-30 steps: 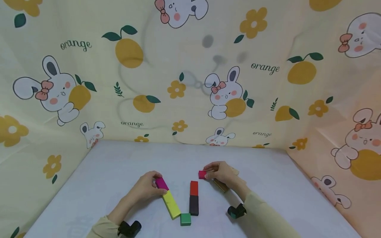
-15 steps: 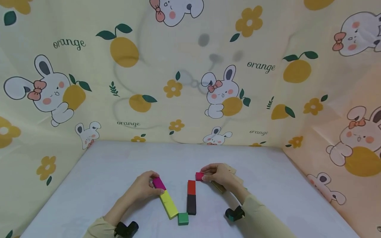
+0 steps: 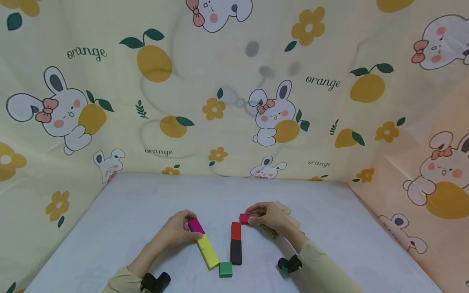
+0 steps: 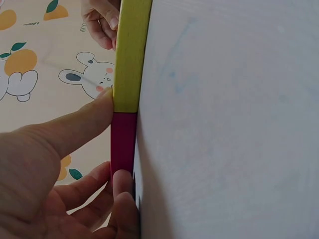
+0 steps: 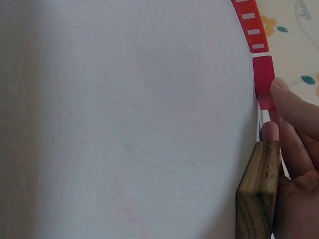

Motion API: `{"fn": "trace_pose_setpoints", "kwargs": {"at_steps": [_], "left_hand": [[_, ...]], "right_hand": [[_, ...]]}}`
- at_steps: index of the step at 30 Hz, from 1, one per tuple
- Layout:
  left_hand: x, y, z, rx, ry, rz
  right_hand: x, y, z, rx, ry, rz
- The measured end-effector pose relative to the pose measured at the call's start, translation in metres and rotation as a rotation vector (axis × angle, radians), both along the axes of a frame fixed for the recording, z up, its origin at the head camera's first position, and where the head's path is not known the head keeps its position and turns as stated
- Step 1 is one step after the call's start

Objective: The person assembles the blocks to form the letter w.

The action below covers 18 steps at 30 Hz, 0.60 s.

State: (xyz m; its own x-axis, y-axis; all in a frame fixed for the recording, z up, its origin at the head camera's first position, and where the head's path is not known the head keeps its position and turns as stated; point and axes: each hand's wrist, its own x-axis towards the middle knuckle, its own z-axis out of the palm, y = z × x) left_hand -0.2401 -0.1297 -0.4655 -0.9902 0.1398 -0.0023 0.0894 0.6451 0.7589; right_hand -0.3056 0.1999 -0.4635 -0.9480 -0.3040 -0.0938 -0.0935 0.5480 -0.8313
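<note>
My left hand [image 3: 179, 228] grips a magenta block [image 3: 196, 226], thumb on the near side and fingers round its far end. The magenta block lies end to end with a long yellow block [image 3: 208, 252]; in the left wrist view my thumb touches the yellow block [image 4: 130, 59] near the joint. With my right hand [image 3: 269, 215] I pinch a small pinkish-red block [image 3: 244, 219], close to the far right corner of a red block [image 3: 236, 231]. Below the red block lies a black block [image 3: 236, 251]. A green block [image 3: 225, 269] lies near the lower ends of both rows.
Several plain wooden blocks [image 3: 269, 230] lie under and beside my right hand, partly hidden by it. One wooden block [image 5: 256, 199] stands close to my right fingers in the right wrist view. A white table [image 3: 176, 191] meets a printed cloth [image 3: 234, 134] at the back and sides.
My right hand has brought the pinkish-red block slightly nearer to the red block's far end. My left hand keeps its hold on the magenta block. The head view has shifted a little.
</note>
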Motion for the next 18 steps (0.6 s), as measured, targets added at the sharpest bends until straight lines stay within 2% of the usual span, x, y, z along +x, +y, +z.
{"fn": "trace_pose_setpoints", "kwargs": {"at_steps": [10,18], "left_hand": [[-0.0005,0.0009,-0.0017,0.005,0.009,0.003],[0.0019,0.0006,0.0013,-0.007,0.004,0.011]], "right_hand": [[-0.0001,0.0017,-0.0007,-0.021,-0.002,0.009],[0.0014,0.0005,-0.0013,-0.031,0.005,0.014]]}}
